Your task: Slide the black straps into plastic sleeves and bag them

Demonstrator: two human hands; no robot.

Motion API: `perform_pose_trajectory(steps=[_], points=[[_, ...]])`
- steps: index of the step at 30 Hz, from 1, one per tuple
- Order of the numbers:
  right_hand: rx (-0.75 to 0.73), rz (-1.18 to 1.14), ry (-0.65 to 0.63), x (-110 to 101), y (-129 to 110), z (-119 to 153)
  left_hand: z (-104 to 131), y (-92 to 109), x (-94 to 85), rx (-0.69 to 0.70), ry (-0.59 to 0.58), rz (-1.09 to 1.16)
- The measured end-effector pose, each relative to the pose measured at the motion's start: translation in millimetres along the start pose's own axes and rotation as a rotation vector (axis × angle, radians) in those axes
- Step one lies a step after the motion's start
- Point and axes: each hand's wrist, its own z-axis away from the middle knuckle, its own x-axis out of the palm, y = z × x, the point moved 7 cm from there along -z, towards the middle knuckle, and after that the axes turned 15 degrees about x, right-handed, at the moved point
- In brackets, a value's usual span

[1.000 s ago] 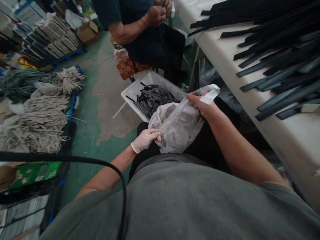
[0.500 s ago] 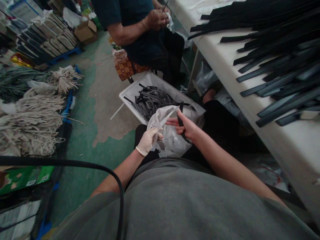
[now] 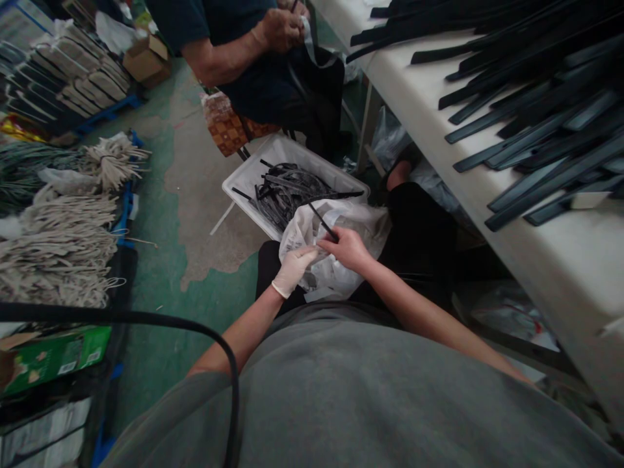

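Thin black strip (image 3: 322, 220) in bare right hand (image 3: 347, 249)
Fingers curled around it, long axis slanting forward-left; white-gloved left hand (image 3: 294, 270) just beside, fingers nearly together, hold unclear.

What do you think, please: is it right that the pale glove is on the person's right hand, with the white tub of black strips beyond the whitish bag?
Not quite: the head view shows the pale glove on the person's left hand, while the right hand is bare. The white tub of black strips is indeed beyond the whitish bag.
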Motion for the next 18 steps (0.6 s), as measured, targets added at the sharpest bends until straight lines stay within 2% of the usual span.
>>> perform_pose_trajectory(steps=[2, 4, 13, 18], points=[[-0.028, 0.152, 0.063, -3.3, -2.5, 0.3, -1.0, 4.8, 2.3, 0.034, -0.036, -0.053], [-0.030, 0.242, 0.107, -7.1, -5.9, 0.3, 1.0, 5.0, 7.0, 0.006, -0.095, -0.075], [-0.061, 0.425, 0.194, -26.7, -31.7, 0.0, 24.8, -19.9, 17.1, -0.281, -0.310, -0.043], [-0.127, 0.532, 0.224, -25.6, -46.3, 3.8, 27.2, -12.4, 23.9, -0.284, -0.472, -0.094]])
